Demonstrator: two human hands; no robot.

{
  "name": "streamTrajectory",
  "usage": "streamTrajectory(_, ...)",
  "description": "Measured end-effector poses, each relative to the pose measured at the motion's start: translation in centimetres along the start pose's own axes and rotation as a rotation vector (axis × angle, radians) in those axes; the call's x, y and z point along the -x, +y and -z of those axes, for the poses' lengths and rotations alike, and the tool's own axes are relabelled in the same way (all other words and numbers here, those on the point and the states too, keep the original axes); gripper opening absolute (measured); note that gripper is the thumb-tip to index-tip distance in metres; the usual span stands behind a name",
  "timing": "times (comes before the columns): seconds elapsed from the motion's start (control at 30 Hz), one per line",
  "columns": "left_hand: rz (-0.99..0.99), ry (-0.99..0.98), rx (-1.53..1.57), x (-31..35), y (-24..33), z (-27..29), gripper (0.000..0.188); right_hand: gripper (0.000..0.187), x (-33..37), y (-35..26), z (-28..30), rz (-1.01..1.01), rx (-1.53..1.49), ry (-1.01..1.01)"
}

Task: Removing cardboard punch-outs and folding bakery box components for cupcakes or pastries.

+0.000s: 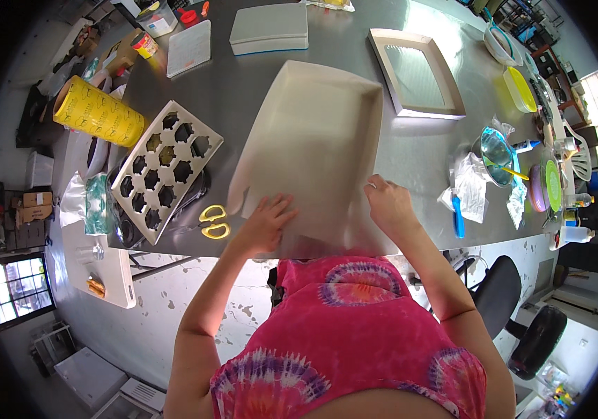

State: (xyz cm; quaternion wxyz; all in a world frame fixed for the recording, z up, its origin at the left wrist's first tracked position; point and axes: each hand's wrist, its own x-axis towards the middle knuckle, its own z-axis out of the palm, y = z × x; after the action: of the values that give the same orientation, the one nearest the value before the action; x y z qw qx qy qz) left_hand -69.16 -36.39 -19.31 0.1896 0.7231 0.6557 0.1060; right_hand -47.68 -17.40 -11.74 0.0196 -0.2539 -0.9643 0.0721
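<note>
A large pale cardboard box (313,133) lies open side up on the steel table in front of me, its far and side walls standing. My left hand (269,225) rests on the near left part of its bottom, with the fingers spread and nothing held. At the near right edge, my right hand (387,204) has its fingers curled and pinched on the box's side wall. Yellow-handled scissors (213,221) lie just left of my left hand. A box lid with a window (416,73) sits at the far right.
To the left are a tray with dark cut-out holes (166,171) and a yellow printed roll (100,112). A white closed box (269,29) and a notepad (189,49) stand at the back. On the right are a metal bowl (496,150), a blue-handled tool (458,216) and crumpled plastic (471,188).
</note>
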Motion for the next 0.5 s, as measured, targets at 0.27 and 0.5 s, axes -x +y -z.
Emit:
streamTrajectory(0.27, 0.031, 0.115, 0.133, -3.7, 4.1, -3.3, 0.063, 0.025, 1.4, -2.5, -7.2, 0.293, -0.035, 0.072)
streamTrajectory(0.5, 0.144, 0.194, 0.065, -3.5, 5.3, -3.2, 0.072, 0.045, 1.3, -2.1, -9.1, 0.255, 0.231, -0.099)
